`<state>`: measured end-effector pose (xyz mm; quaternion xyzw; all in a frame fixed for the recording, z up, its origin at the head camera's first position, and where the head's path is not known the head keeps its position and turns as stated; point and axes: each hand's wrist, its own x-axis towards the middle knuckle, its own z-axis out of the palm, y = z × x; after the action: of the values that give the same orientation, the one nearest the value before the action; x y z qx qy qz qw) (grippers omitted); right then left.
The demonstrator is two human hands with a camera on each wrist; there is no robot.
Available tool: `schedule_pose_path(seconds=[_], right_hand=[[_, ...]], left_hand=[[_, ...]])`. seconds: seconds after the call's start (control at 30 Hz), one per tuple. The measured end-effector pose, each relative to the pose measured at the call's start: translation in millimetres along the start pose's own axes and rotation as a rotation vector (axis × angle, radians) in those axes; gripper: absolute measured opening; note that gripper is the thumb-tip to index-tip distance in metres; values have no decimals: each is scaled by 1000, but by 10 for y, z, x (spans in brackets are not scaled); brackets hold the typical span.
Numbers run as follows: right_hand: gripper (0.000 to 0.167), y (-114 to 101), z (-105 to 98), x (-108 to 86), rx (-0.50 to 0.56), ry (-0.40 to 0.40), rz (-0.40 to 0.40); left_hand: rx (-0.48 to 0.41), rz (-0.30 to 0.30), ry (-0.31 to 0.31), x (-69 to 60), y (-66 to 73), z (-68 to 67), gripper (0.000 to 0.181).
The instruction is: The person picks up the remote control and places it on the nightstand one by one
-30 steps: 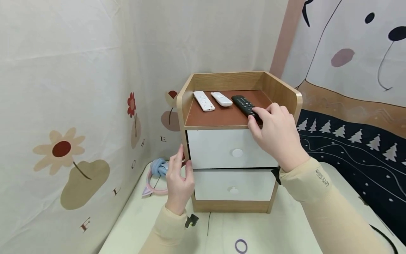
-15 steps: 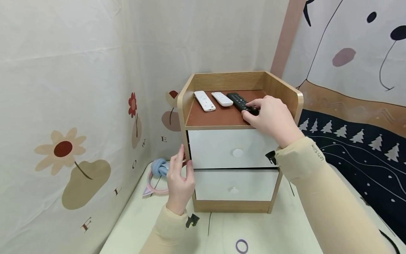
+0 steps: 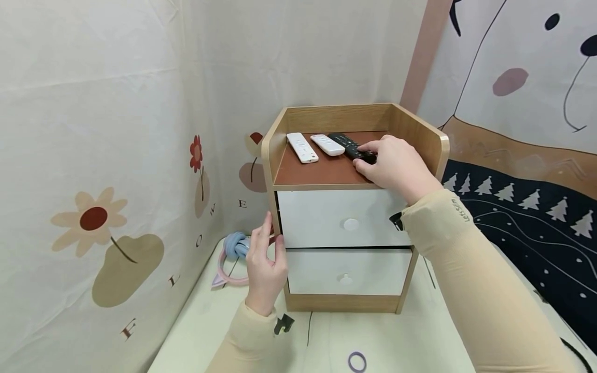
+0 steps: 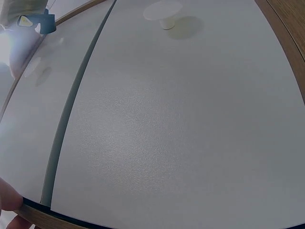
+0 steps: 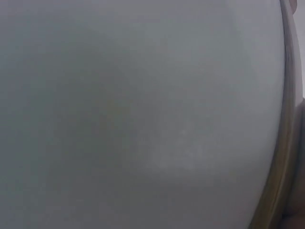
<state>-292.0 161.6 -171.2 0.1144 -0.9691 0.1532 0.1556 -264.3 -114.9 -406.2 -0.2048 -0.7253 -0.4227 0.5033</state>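
Note:
My right hand [image 3: 395,165] pinches the near end of a black remote control [image 3: 344,141] between thumb and fingers. That remote lies slanted on the brown top shelf [image 3: 322,173] of a small wooden cabinet [image 3: 342,302]. Just left of it is a short white remote control [image 3: 328,145], and farther left a longer white remote control [image 3: 302,148]. My left hand [image 3: 266,269] rests upright against the cabinet's left side with its fingers extended. In the left wrist view its fingers [image 4: 8,196] show at the cabinet's edge. The right wrist view holds mostly a blurred pale drawer front [image 5: 143,119].
Two white drawers, an upper one [image 3: 317,220] and a lower one [image 3: 317,272], have round knobs. Raised wooden sides enclose the shelf. A pink ring-shaped item with a blue knot [image 3: 237,245] lies left of the cabinet. A purple ring [image 3: 357,362] lies in front.
My right hand has moved left and slightly back, sliding the black remote control towards the short white one. My left hand keeps its place against the cabinet.

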Motion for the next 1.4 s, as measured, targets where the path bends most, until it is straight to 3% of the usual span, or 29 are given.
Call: schedule_pose_path(seconds=[0.27, 0.6, 0.87, 1.0, 1.27, 1.4], right_hand=[[60, 59, 5, 0, -33, -79, 12], [62, 64, 30, -37, -15, -53, 18], [59, 82, 41, -157, 34, 50, 2], [55, 132, 52, -270, 63, 123, -49], [49, 181, 87, -409, 96, 213, -113], [47, 186, 131, -441, 116, 250, -126]], left_hand=[[-7, -11, 1, 0, 14, 0, 62], [-7, -26, -14, -2, 12, -12, 62], [-10, -28, -18, 8, 30, -23, 63], [-17, -35, -30, 8, 41, -17, 62], [-10, 21, -7, 12, 0, 6, 66], [-7, 18, -1, 2, -1, 2, 65]])
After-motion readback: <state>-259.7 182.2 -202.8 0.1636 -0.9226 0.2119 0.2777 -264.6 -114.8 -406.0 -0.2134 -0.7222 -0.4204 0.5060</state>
